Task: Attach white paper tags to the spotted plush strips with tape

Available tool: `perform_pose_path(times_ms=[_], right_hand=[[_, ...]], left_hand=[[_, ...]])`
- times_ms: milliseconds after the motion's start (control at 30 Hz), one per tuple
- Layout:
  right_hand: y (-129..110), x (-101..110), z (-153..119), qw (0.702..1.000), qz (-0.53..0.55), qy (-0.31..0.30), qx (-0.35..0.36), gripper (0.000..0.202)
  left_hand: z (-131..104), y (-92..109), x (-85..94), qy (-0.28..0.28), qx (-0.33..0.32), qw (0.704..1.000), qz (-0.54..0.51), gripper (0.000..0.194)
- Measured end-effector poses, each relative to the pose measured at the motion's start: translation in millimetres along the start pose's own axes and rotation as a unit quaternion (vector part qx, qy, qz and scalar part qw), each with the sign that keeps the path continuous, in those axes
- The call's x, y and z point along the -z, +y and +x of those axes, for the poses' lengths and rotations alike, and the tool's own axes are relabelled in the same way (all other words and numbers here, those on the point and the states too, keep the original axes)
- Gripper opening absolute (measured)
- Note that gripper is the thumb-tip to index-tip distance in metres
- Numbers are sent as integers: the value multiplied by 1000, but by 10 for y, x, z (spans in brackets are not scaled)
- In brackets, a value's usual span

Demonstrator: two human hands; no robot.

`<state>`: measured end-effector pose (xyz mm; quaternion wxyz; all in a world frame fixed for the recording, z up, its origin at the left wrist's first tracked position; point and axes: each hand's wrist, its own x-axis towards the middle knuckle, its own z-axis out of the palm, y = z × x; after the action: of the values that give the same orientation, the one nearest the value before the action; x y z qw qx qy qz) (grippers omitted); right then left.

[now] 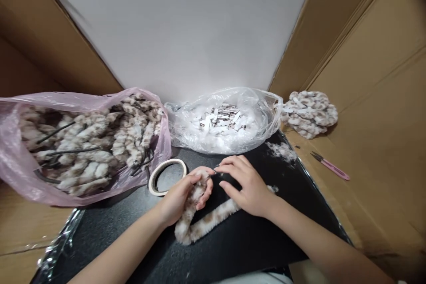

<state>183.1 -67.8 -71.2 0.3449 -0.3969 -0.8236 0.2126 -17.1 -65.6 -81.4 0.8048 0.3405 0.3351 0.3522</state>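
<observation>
My left hand [189, 195] is closed around one end of a plush furry strip [213, 221], cream with brown patches. The strip bends on the black tabletop and runs to the right, passing partly behind my right hand [248, 184]. The fingers of that hand are spread and curved, thumb apart from the index finger. Its index fingertip is close to the left fingertips, near a small dark bit at the strip's end; whether it touches this is unclear. A roll of cream tape [153, 182] lies just left of my left hand.
A pink plastic bag [165, 142] at the left holds furry strips with black cords. Behind my hands, a clear bag [186, 140] contains small white-tagged pieces. At the right are a furry bundle [309, 113], pink thread snips [333, 169] and loose fluff [282, 151]. Cardboard walls [376, 97] flank the table.
</observation>
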Motion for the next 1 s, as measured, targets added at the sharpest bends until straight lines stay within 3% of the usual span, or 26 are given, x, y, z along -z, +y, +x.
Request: perform_pose_path(times_ms=[167,267,400,500,667,900,1000], right_hand=[[-41,-277,66,998,37,-44,-10,36],[-32,-343,47,997,70,-12,-18,32],[-4,-402,37,988,124,60,-64,9],[54,-437,40,965,212,80,-134,12],[142,-470,21,906,331,128,-230,16],[59,-458,7,935,291,110,-171,11],[70,-491,13,921,317,99,-204,10]], left_hand=[[-23,-41,49,8,44,999,-8,26],[-35,-61,68,3,75,997,-17,31],[-40,-91,61,-20,80,996,31,22],[-47,-98,31,-20,58,993,100,16],[-54,-101,1,-8,24,984,177,27],[-21,-127,50,1,23,968,248,37],[-28,-122,49,3,19,963,269,39]])
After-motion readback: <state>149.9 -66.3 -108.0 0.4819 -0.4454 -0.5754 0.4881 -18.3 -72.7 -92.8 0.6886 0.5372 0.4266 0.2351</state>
